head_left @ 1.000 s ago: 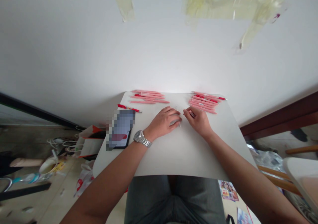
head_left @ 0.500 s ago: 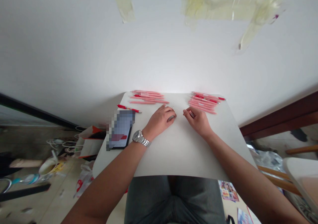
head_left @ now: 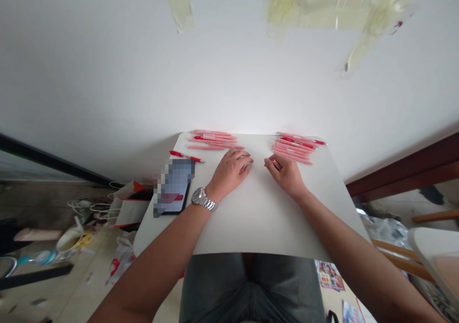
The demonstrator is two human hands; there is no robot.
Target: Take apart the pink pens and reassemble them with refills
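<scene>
One small pinkish piece [head_left: 277, 164] inside the closed right grip [head_left: 286, 172], left grip [head_left: 232, 171] loosely curled, contents unclear.

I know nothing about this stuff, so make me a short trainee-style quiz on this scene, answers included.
1. How many groups of slim, mostly pink pens lie along the far edge of the white, round-cornered table? A) one B) two C) four
2. True or false: the right hand is curled, not flat.
3. What flat, black-edged thing lies on the table left of the left hand?
Key: 1. B. 2. True. 3. Rectangular phone.
</scene>
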